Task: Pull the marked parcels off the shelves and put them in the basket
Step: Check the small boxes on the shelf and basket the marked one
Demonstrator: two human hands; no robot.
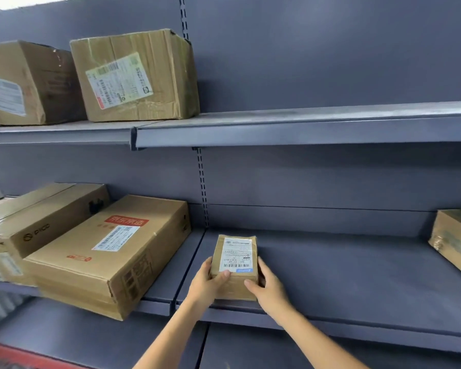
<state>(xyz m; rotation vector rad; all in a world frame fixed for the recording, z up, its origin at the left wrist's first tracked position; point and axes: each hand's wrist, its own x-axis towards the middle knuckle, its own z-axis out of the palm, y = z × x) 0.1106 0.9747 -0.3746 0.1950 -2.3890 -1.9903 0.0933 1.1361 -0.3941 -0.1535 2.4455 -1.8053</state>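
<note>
A small brown parcel (234, 265) with a white barcode label on its top face sits at the front of the middle shelf (343, 278), just right of the seam between two shelf sections, at about 6 o'clock in the view. Both hands are on it. The left hand (206, 282) wraps its near left corner from 9 o'clock, thumb laid over the lower edge of the label and fingers curled along the left side. The right hand (268, 287) takes the opposite side from 3 o'clock, thumb pressed on the near face and fingers curled round the right wall; how far those fingers reach behind the parcel is hidden. The parcel lies between the two palms, its base seemingly in contact with the shelf, though the near edge is hard to judge.

At 9 o'clock from the parcel, a long flat carton (112, 251) with a red printed panel and a shipping label overhangs the shelf front, and a second long carton (37, 222) lies beside it further left. At 3 o'clock, well apart, a taped box (455, 241) is cut off by the frame edge. On the upper shelf (304, 123), at 11 o'clock, stand two large worn cartons: one (136, 75) with a tilted label, another (27, 83) at the left edge.
</note>
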